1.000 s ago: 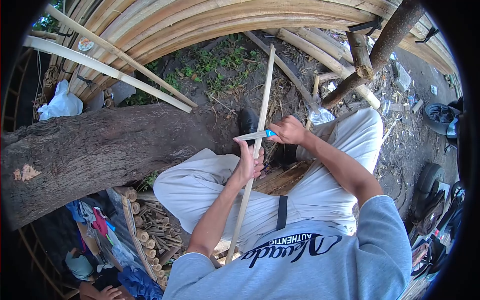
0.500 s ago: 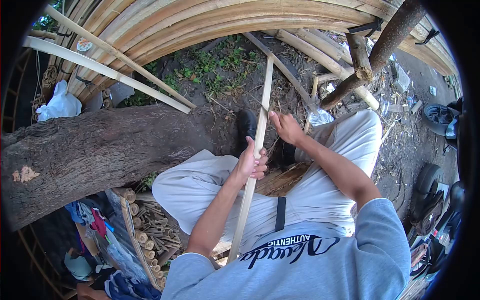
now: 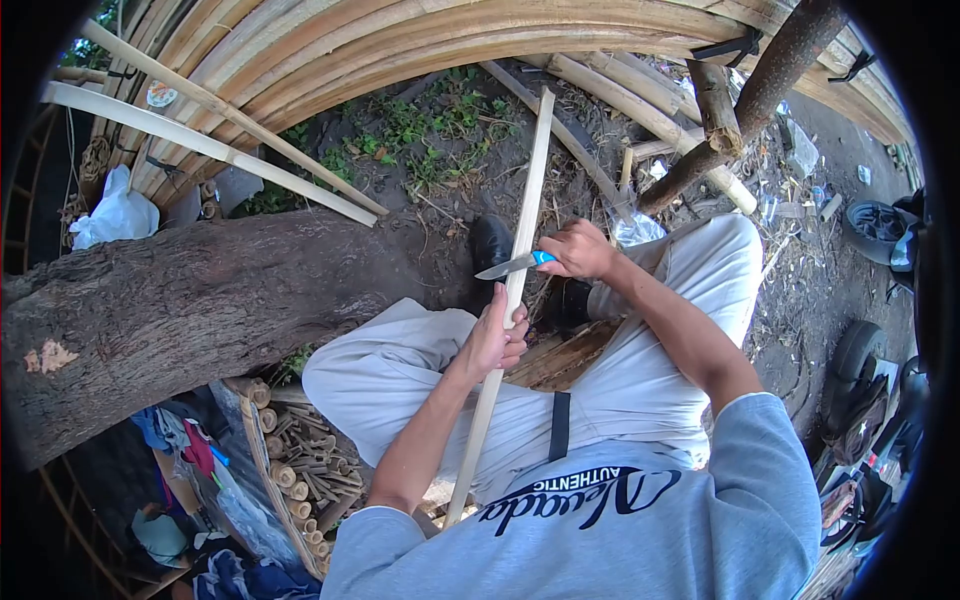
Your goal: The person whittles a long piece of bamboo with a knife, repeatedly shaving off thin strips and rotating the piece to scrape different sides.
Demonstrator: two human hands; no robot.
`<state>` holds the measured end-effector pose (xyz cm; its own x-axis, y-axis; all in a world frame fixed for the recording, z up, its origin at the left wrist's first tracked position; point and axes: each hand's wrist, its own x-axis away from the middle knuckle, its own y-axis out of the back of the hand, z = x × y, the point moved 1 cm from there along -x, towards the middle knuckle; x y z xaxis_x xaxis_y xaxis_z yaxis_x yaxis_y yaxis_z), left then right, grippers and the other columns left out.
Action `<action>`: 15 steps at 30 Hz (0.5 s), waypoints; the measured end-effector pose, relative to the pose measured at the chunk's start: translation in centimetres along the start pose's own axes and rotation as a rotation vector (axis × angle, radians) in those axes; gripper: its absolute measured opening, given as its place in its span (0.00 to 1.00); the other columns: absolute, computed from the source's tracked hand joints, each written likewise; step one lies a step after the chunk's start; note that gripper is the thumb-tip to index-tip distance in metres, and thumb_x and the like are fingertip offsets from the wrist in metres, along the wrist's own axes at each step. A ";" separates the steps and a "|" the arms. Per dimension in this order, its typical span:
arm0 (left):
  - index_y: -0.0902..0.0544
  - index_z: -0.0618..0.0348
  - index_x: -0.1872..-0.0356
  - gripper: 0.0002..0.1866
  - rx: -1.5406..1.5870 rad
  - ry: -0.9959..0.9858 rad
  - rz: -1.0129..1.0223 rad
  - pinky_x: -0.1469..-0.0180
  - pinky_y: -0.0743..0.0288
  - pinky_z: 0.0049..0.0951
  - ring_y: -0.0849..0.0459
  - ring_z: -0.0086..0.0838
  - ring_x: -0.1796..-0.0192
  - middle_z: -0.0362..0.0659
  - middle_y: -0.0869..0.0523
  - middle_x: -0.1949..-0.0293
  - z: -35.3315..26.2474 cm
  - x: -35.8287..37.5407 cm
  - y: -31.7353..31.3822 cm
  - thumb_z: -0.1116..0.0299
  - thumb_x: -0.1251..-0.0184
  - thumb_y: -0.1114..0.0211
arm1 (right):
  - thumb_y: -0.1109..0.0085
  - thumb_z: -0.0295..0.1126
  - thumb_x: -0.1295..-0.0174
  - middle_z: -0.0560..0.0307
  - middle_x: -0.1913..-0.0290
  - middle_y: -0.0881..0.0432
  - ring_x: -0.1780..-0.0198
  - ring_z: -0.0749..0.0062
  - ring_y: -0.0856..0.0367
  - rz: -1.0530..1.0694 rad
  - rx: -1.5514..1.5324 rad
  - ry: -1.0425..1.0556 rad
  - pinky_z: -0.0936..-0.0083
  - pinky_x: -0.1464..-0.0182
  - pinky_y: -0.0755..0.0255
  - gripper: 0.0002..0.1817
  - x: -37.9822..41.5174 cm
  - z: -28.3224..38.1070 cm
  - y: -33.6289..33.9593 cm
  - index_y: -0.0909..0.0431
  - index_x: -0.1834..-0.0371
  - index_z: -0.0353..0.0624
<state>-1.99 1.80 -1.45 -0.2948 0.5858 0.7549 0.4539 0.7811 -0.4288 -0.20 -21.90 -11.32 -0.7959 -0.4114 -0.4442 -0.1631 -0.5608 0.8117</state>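
Observation:
A long pale bamboo strip [image 3: 530, 190] slants up from my lap, its far end over the dirt. Wrapped around its middle is my left hand [image 3: 497, 335], closed, with the thumb along one side. My right hand [image 3: 580, 250] is closed on the blue handle of a knife [image 3: 510, 266]. The blade lies across the strip just above my left thumb, pointing left. Below the hands, a piece of wood [image 3: 565, 360] shows between my legs.
A thick tree trunk [image 3: 200, 290] lies at left. Stacked bamboo slats [image 3: 450, 45] arch across the top, and two strips lean at upper left. Cut bamboo pieces [image 3: 310, 450] fill a crate at lower left. A branch post [image 3: 790, 75] stands at upper right.
My right hand has moved down along the strip towards my left hand. The knife blade, seen nearly edge-on before, now shows its flat side. The left hand keeps its hold.

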 end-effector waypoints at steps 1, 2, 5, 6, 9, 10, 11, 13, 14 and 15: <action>0.36 0.49 0.68 0.34 -0.003 0.015 -0.024 0.87 0.56 0.19 0.51 0.13 0.87 0.27 0.46 0.83 0.1 -0.1 0.1 0.26 0.26 0.67 | 0.46 0.56 0.30 0.55 0.84 0.26 0.82 0.54 0.22 -0.003 0.010 0.014 0.60 0.80 0.32 0.21 0.1 -0.2 -0.4 0.23 0.64 0.48; 0.36 0.49 0.68 0.34 -0.002 0.015 -0.025 0.87 0.56 0.19 0.51 0.13 0.87 0.27 0.46 0.83 0.2 -0.2 0.3 0.26 0.26 0.67 | 0.46 0.56 0.30 0.55 0.84 0.26 0.82 0.54 0.22 -0.002 0.009 0.015 0.60 0.80 0.32 0.21 0.1 -0.3 -0.6 0.23 0.64 0.48; 0.36 0.49 0.68 0.33 -0.014 -0.002 -0.063 0.87 0.56 0.19 0.51 0.13 0.87 0.27 0.46 0.83 0.4 -0.6 0.6 0.27 0.26 0.67 | 0.47 0.56 0.29 0.54 0.83 0.24 0.82 0.53 0.22 0.023 0.017 -0.016 0.58 0.79 0.31 0.22 0.1 -0.6 -0.8 0.25 0.65 0.47; 0.36 0.49 0.68 0.33 -0.026 -0.007 -0.071 0.87 0.56 0.20 0.51 0.13 0.87 0.27 0.46 0.82 0.4 -0.4 0.5 0.27 0.26 0.67 | 0.47 0.56 0.29 0.53 0.82 0.23 0.81 0.52 0.21 0.007 0.011 -0.130 0.57 0.79 0.30 0.22 0.1 -0.6 -0.8 0.25 0.66 0.47; 0.36 0.49 0.68 0.33 -0.043 0.004 -0.068 0.87 0.56 0.20 0.51 0.13 0.87 0.28 0.45 0.82 1.1 0.1 -0.2 0.28 0.25 0.67 | 0.52 0.54 0.26 0.46 0.81 0.21 0.78 0.46 0.19 -0.036 0.104 -0.510 0.53 0.76 0.27 0.23 0.8 -3.4 -0.6 0.25 0.66 0.46; 0.36 0.49 0.68 0.33 -0.048 0.024 -0.060 0.87 0.55 0.21 0.51 0.13 0.87 0.28 0.45 0.82 1.3 0.2 -0.5 0.28 0.25 0.67 | 0.53 0.54 0.25 0.45 0.82 0.21 0.78 0.45 0.18 0.016 0.169 -0.501 0.52 0.77 0.27 0.23 1.3 -4.2 -0.5 0.25 0.65 0.46; 0.36 0.49 0.68 0.33 -0.037 0.021 -0.056 0.86 0.55 0.21 0.51 0.13 0.87 0.28 0.45 0.82 1.0 0.1 -0.6 0.28 0.24 0.68 | 0.53 0.54 0.25 0.45 0.82 0.21 0.78 0.45 0.18 0.014 0.167 -0.508 0.52 0.77 0.27 0.23 1.2 -4.0 -1.0 0.25 0.65 0.46; 0.36 0.48 0.68 0.32 -0.031 0.028 -0.058 0.86 0.55 0.21 0.51 0.13 0.87 0.28 0.45 0.82 0.8 -0.2 -0.4 0.28 0.24 0.68 | 0.54 0.55 0.25 0.44 0.83 0.22 0.78 0.43 0.19 -0.043 0.176 -0.570 0.51 0.76 0.27 0.23 1.2 -3.8 -1.4 0.25 0.65 0.46; 0.37 0.48 0.68 0.32 -0.038 0.023 -0.064 0.86 0.55 0.20 0.51 0.13 0.86 0.28 0.45 0.82 0.5 -0.4 -0.4 0.28 0.24 0.68 | 0.54 0.55 0.25 0.44 0.83 0.22 0.78 0.43 0.19 -0.038 0.182 -0.559 0.51 0.76 0.27 0.23 1.2 -4.3 -1.3 0.25 0.65 0.46; 0.37 0.48 0.68 0.32 -0.049 0.043 -0.064 0.86 0.56 0.20 0.51 0.13 0.86 0.27 0.45 0.81 0.5 -0.3 -0.3 0.28 0.25 0.68 | 0.54 0.55 0.25 0.43 0.83 0.21 0.77 0.43 0.18 -0.050 0.196 -0.615 0.51 0.76 0.27 0.23 1.1 -4.7 -1.5 0.26 0.65 0.46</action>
<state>-2.51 1.46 -1.80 -0.2885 0.5241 0.8013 0.4762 0.8046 -0.3548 1.94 -24.89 -14.84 -0.9637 0.1313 -0.2325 -0.2661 -0.4034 0.8755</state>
